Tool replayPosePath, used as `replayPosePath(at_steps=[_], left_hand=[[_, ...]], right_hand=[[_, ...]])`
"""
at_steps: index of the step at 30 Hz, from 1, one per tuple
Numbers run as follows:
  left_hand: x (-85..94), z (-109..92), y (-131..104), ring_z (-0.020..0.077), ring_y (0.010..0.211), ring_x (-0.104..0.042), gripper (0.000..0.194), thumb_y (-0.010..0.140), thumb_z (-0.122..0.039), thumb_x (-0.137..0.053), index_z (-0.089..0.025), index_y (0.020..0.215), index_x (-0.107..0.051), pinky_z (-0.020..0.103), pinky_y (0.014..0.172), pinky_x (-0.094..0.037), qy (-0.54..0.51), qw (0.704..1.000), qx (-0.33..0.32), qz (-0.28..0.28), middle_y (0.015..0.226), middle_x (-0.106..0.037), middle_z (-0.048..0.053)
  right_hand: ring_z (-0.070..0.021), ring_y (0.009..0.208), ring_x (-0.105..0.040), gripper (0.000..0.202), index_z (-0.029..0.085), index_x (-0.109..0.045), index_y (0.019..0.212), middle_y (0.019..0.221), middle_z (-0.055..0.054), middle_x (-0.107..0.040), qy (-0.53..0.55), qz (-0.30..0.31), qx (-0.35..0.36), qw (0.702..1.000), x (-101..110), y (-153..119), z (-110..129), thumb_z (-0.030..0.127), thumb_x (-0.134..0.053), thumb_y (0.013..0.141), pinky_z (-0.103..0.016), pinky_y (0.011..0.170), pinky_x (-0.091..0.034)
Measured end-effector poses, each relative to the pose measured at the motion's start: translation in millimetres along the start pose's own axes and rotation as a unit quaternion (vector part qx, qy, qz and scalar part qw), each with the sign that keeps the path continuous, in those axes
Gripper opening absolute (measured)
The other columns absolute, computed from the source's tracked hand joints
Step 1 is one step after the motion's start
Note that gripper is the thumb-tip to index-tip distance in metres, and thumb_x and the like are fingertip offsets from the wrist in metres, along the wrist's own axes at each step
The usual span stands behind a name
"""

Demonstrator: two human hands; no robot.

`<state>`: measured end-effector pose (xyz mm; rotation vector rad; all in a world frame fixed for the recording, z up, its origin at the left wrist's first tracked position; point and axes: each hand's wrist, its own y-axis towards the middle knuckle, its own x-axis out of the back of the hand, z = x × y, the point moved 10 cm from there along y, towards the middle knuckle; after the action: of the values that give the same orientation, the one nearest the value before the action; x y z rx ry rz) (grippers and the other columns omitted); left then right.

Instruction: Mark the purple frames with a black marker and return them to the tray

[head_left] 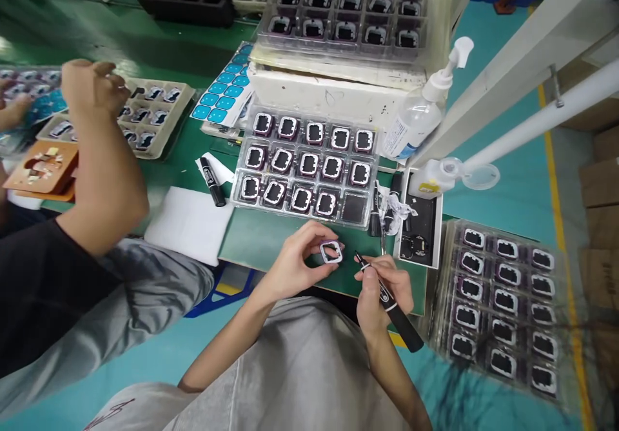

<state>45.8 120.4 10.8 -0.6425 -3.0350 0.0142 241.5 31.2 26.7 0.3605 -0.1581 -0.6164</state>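
Observation:
Between the thumb and fingers of my left hand (300,260) is a small square frame (331,251) with a white rim and rounded corners, held near the table's front edge. My right hand (384,292) grips a black marker (393,303), its dark tip pointing up and left toward the frame, a small gap apart from it. Behind both hands lies a clear plastic tray (304,216) filled with similar frames (308,164); its front right compartment (354,208) holds no frame.
Another black marker (213,181) lies left of the tray, by a white cloth (189,224). A pump bottle (416,118) and a white box (438,231) stand right. More trays (503,302) sit at the far right and back. A person's arm (104,160) is at the left.

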Motion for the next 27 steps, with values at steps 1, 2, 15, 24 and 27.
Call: replayPosePath(at_steps=[1,2,15,24,27], left_hand=[[-3.2,3,-1,0.0238,0.112,-0.084,0.038,0.096,-0.023,-0.09,-0.023,0.131,-0.076,0.04,0.102,-0.075,0.003,1.0,0.001,-0.002,0.127,-0.076,0.009],[-6.0,6,-2,0.0236,0.112,-0.085,0.041,0.098,-0.023,-0.089,-0.024,0.136,-0.076,0.04,0.104,-0.074,0.009,1.0,0.004,-0.003,0.126,-0.078,0.009],[-19.9,16,-1,0.0282,0.12,-0.089,0.045,0.102,-0.021,-0.085,-0.022,0.145,-0.073,0.044,0.111,-0.074,0.012,0.999,0.024,0.035,0.134,-0.088,0.013],[-20.7,7,-2,0.0258,0.121,-0.089,0.037,0.105,-0.017,-0.077,-0.026,0.14,-0.073,0.041,0.112,-0.074,0.081,0.996,-0.013,0.029,0.136,-0.088,0.008],[-20.8,6,-2,0.0251,0.12,-0.089,0.036,0.105,-0.018,-0.076,-0.026,0.141,-0.073,0.04,0.111,-0.073,0.085,0.996,-0.021,0.029,0.135,-0.088,0.008]], right_hand=[[-0.0262,0.075,-0.083,0.016,0.034,-0.069,0.103,0.067,0.009,-0.073,0.002,0.003,-0.001,1.0,0,0,0,0.027,-0.079,0.092,-0.048,0.069,-0.075],[-0.0256,0.076,-0.083,0.016,0.033,-0.069,0.103,0.069,0.009,-0.074,0.003,0.005,-0.002,1.0,0,1,0,0.027,-0.079,0.092,-0.046,0.069,-0.074],[-0.0225,0.08,-0.085,0.013,0.03,-0.072,0.098,0.073,0.008,-0.074,-0.054,0.05,0.054,0.996,-22,9,14,0.023,-0.081,0.092,-0.049,0.082,-0.081],[-0.0254,0.086,-0.091,0.008,0.029,-0.073,0.097,0.085,0.003,-0.081,-0.097,0.056,0.06,0.992,-22,8,16,0.024,-0.079,0.094,-0.038,0.069,-0.074],[-0.0247,0.088,-0.091,0.008,0.028,-0.073,0.097,0.092,0.001,-0.084,-0.099,0.062,0.062,0.991,-22,7,14,0.023,-0.08,0.094,-0.037,0.071,-0.074]])
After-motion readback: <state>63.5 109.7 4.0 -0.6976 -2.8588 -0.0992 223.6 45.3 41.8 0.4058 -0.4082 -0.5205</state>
